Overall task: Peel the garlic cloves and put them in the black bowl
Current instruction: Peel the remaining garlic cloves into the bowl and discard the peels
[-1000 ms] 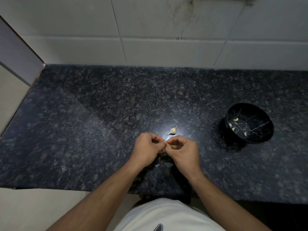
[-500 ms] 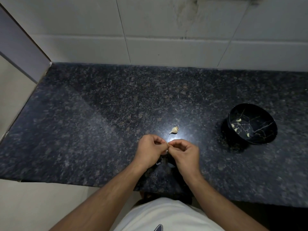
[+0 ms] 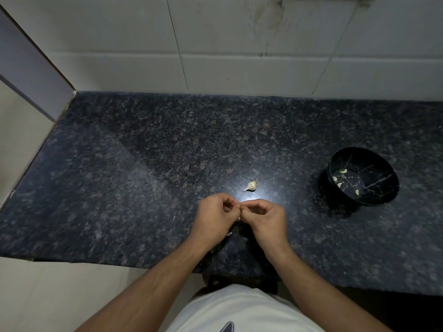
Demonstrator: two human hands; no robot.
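Note:
My left hand (image 3: 215, 215) and my right hand (image 3: 263, 216) meet fingertip to fingertip low over the counter, both pinching a small garlic clove (image 3: 239, 206) that is almost wholly hidden between them. Just beyond the hands a pale unpeeled piece of garlic (image 3: 250, 186) lies on the dark granite. The black bowl (image 3: 376, 197) with thin gold lines stands to the right, well apart from my right hand, and holds several peeled cloves (image 3: 340, 185). A scrap of peel (image 3: 229, 234) lies under my left hand.
The speckled dark granite counter (image 3: 143, 176) ends at a front edge close to my body and at a left edge by a light floor. White wall tiles (image 3: 239, 56) rise behind it.
The hands stay together on the clove, with only small finger movements. The view has shifted slightly, so the counter and bowl sit a little lower and to the right.

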